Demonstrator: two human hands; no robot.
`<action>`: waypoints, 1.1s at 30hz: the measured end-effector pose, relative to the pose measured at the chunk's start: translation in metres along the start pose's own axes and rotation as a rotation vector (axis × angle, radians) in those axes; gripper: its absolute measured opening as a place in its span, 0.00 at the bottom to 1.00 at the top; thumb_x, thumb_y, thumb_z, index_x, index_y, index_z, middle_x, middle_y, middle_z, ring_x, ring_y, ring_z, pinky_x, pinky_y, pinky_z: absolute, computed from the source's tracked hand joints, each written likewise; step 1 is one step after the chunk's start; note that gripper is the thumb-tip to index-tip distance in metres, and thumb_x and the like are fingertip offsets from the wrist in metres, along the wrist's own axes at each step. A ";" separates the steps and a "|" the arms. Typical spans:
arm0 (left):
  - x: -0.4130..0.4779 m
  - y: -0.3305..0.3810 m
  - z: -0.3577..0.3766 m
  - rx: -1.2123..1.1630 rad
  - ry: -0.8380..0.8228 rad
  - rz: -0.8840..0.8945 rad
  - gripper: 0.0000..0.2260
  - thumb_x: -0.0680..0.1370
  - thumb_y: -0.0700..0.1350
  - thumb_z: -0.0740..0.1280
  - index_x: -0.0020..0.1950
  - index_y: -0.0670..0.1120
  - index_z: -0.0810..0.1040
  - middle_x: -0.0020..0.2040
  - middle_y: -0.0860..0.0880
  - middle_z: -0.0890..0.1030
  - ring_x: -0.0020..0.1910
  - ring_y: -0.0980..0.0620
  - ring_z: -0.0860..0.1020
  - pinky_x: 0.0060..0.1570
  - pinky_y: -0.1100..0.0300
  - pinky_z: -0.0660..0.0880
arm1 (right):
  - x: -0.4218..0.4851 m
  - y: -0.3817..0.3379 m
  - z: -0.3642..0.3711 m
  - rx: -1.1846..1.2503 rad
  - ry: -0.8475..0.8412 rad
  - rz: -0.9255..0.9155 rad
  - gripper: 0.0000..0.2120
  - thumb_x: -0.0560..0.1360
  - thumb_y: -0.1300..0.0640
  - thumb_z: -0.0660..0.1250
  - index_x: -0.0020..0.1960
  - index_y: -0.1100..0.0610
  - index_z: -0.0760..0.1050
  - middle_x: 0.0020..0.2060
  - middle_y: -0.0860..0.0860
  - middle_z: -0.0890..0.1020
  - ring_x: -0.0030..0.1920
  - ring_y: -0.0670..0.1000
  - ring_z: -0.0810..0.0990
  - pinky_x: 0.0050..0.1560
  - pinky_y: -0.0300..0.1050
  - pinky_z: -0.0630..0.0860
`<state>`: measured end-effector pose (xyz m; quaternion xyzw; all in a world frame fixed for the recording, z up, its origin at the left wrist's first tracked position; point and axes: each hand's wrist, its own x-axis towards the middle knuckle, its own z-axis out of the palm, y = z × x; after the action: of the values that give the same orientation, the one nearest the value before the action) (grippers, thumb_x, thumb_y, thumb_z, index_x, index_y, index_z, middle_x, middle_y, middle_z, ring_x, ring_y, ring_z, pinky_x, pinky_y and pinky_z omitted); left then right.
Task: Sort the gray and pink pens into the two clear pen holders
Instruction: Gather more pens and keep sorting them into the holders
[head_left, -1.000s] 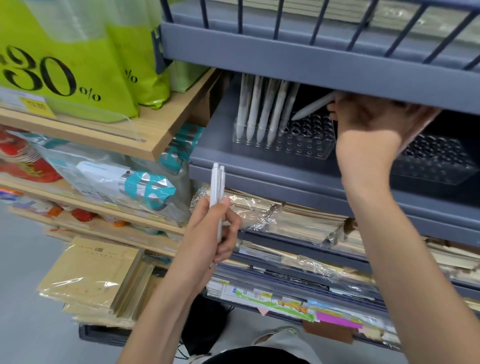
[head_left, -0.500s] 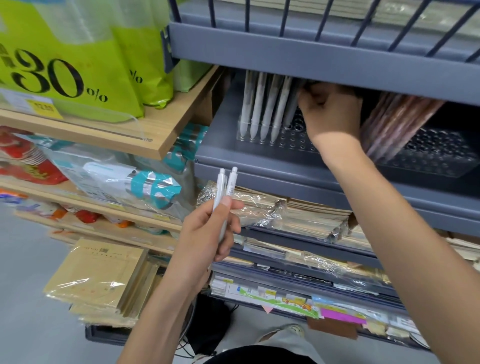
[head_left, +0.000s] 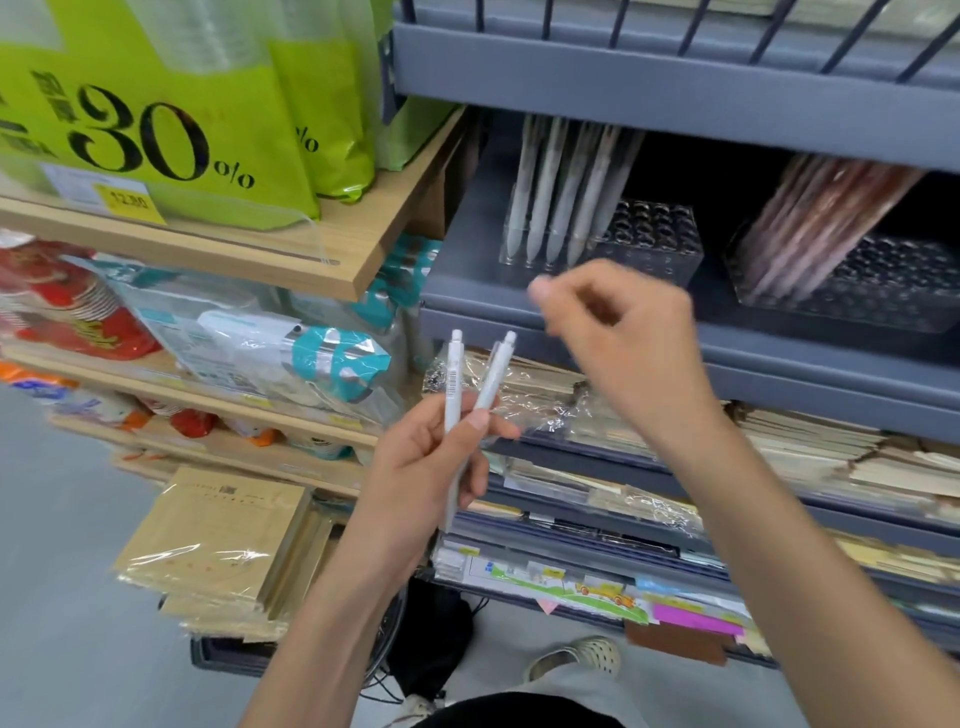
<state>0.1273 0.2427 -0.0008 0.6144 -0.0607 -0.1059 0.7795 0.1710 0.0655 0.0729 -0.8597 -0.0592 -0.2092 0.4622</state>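
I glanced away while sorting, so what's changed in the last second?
The right hand let go of the gray pen it carried up at the left pen holder and dropped down empty toward the left hand. The left hand still grips two gray pens; the pink pens stay in the right holder.

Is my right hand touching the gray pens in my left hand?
Apart. The head view shows the right hand up and right of the gray pens that the left hand grips, with shelf edge visible between them.
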 end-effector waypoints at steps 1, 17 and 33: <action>0.000 -0.001 0.000 0.000 -0.003 0.004 0.11 0.78 0.48 0.65 0.56 0.43 0.78 0.49 0.44 0.85 0.29 0.53 0.74 0.27 0.64 0.71 | -0.009 -0.001 0.005 0.000 -0.095 0.034 0.10 0.73 0.43 0.70 0.38 0.48 0.81 0.32 0.44 0.81 0.32 0.38 0.75 0.35 0.31 0.70; -0.001 -0.007 0.023 0.121 0.029 -0.080 0.12 0.85 0.45 0.58 0.52 0.40 0.78 0.26 0.52 0.74 0.24 0.54 0.67 0.26 0.61 0.65 | -0.030 0.005 -0.009 0.464 -0.050 0.302 0.07 0.78 0.61 0.67 0.56 0.57 0.79 0.39 0.57 0.84 0.35 0.49 0.81 0.36 0.40 0.78; 0.013 -0.006 0.036 -0.086 0.003 -0.122 0.16 0.86 0.45 0.50 0.57 0.43 0.77 0.34 0.45 0.78 0.24 0.52 0.66 0.23 0.61 0.64 | 0.060 0.015 -0.061 0.054 0.352 0.128 0.07 0.77 0.57 0.64 0.50 0.57 0.80 0.43 0.51 0.84 0.47 0.52 0.84 0.55 0.57 0.78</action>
<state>0.1309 0.2044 0.0019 0.5831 -0.0172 -0.1546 0.7974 0.2108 0.0011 0.1159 -0.7992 0.0718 -0.3247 0.5006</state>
